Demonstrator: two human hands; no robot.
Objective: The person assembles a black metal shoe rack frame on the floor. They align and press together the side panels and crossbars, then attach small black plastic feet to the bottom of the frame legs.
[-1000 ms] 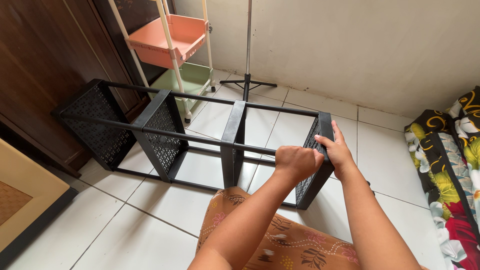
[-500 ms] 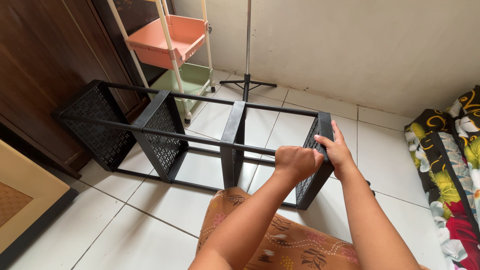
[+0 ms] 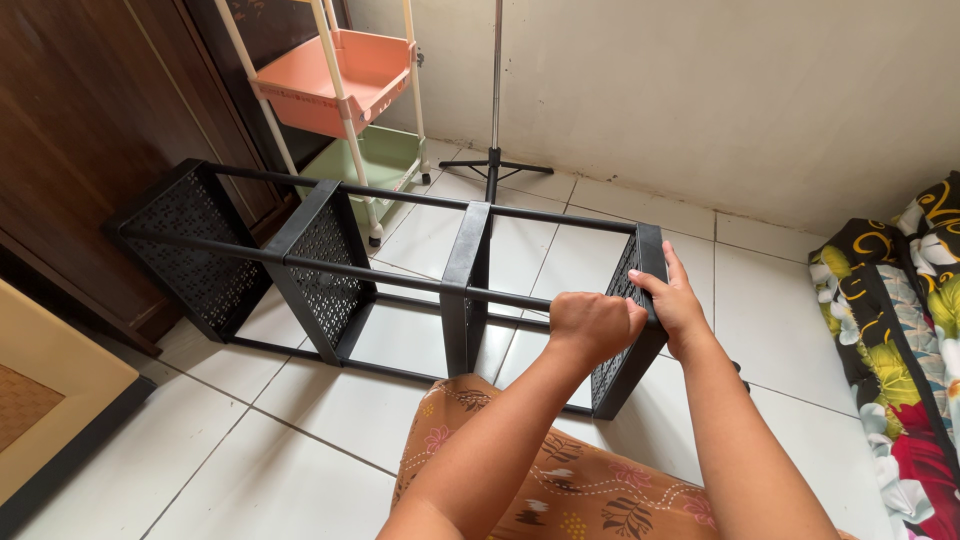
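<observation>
Head view shows the left hand [image 3: 595, 325] curled into a fist around the front rod [image 3: 400, 280] of a black rack [image 3: 330, 260], right where that rod meets the nearest end panel [image 3: 630, 330]. The right hand [image 3: 680, 305] lies against the outer face and top edge of that same panel, fingers wrapped over its rim, thumb side toward the fist; both hands are closed on the frame, and neither is spread free.

The rack lies on its side on the white tiled floor [image 3: 250, 460], running from the panel near the person's knees to the far panel [image 3: 195, 245] by the dark wooden cupboard [image 3: 90, 150] at the floor's left edge. Four perforated panels are already threaded on long rods, so the frame looks largely put together. Whether the near panel is fully seated on the rod ends I cannot tell, since the hands cover that joint.

Beyond the rack stands a trolley [image 3: 350, 80] with an orange tray above a green one, and a stand [image 3: 494, 150] with a tripod foot against the back wall. A flowered mattress [image 3: 900, 320] lies along the right edge. No packages, labels or signs are visible.
</observation>
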